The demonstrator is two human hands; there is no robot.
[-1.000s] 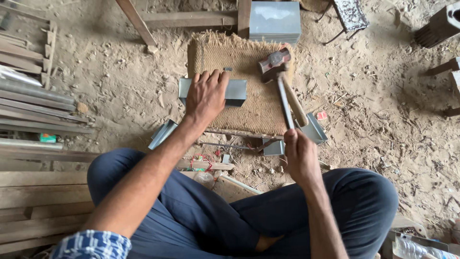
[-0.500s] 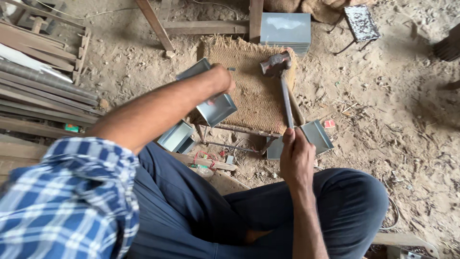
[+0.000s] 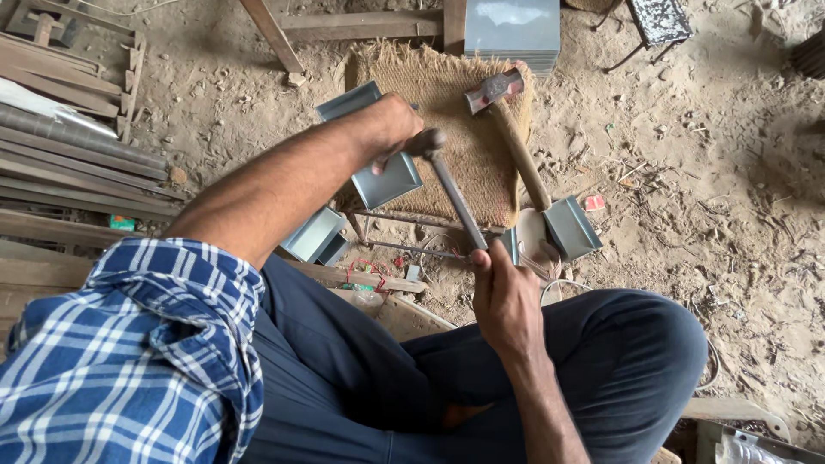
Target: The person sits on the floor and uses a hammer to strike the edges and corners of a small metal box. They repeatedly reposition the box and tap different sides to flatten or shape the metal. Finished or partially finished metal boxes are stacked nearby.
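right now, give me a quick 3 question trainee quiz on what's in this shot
1. True or false: the right hand grips a metal rod.
2. What lies under the left hand? A) a folded grey metal tray B) a brick C) a saw
3. Fill in: the wooden-handled hammer lies untouched on the woven ____ mat.

Key: 1 true; 2 A; 3 burlap.

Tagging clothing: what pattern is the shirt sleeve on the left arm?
Blue and white plaid sleeve, clearest in the head view.
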